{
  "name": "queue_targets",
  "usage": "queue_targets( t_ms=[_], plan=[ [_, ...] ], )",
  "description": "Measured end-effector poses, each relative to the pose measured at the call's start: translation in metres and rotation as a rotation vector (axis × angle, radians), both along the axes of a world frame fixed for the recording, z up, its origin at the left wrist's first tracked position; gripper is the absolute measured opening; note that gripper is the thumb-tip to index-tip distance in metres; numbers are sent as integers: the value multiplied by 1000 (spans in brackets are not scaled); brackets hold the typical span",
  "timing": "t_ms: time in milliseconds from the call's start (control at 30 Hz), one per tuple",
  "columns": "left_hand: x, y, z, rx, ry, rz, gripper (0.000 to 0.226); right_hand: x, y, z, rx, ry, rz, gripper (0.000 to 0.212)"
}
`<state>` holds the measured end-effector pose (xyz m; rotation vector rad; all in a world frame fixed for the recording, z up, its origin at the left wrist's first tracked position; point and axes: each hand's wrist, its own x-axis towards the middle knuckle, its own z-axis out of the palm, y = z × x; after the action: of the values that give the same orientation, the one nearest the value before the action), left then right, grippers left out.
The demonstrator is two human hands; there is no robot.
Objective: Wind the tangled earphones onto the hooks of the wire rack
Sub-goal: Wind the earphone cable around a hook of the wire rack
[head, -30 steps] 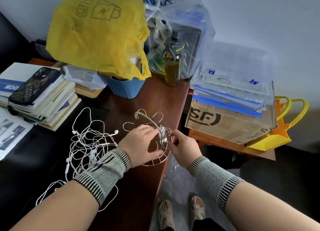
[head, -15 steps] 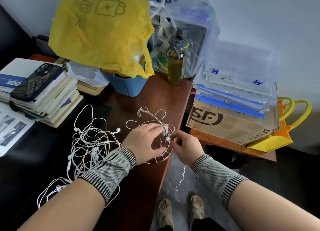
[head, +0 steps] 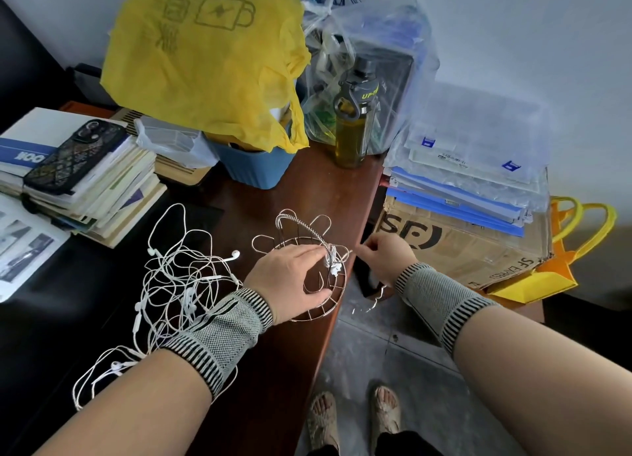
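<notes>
1. Rightward goes the right hand [head: 386, 257] since half a second ago, drawing away from the rack toward the table's edge, fingers curled and pinching a thin white cord that runs back to the hooks.
2. Meanwhile the left hand [head: 290, 281] stays planted on the wire rack [head: 321, 305], thumb hooked under the rim and fingers curled over the top ring, gripping it firmly against the brown table [head: 307, 189].
3. A small white clump of cord [head: 333, 267] sits wound at a hook beside the left fingertips; a loose kinked tail [head: 372, 301] dangles off the table edge below the right wrist.
4. Left of the rack, the tangled earphones [head: 178, 284] lie in a loose heap on the dark surface, partly under the left forearm, buds poking out.
5. These cords look feather-light, limp and prone to snagging, so the best grip is probably a fingertip pinch near a bud or plug, feeding slack gradually; a hard tug could tighten knots.
6. Further out: a stack of books [head: 102, 189] with a phone [head: 71, 156] on top, a yellow bag [head: 205, 62], a bottle [head: 354, 127].
</notes>
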<state>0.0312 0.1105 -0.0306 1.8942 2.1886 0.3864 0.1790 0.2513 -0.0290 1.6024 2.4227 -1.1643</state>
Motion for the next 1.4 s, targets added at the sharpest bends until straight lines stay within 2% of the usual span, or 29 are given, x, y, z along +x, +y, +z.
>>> queue_targets(
  t_ms=[167,367,533,700,800,933,1167,1267,1400],
  plan=[
    [1,-1,1,-20,-20,24,69,-31,6,18,71,-13,40,31],
    [1,0,1,-18,-19,37,69,-44,-3,37,10,37,196,24],
    [1,1,1,-37,-73,116,64,-40,-13,49,253,-115,408,26],
    [4,0,5,-32,-86,120,70,-35,-25,47,386,-79,436,23],
    [4,0,5,-43,-64,106,73,-33,-27,45,334,-65,428,23],
    [3,1,4,-17,-10,78,60,-23,-29,51,215,-101,491,25],
    [3,3,-1,-32,-9,93,68,-6,-45,46,181,128,207,14],
    [4,2,0,-19,-15,108,59,2,-50,36,77,211,95,11],
    [3,1,-2,-27,-46,114,48,7,-54,25,45,220,44,9]
  ],
)
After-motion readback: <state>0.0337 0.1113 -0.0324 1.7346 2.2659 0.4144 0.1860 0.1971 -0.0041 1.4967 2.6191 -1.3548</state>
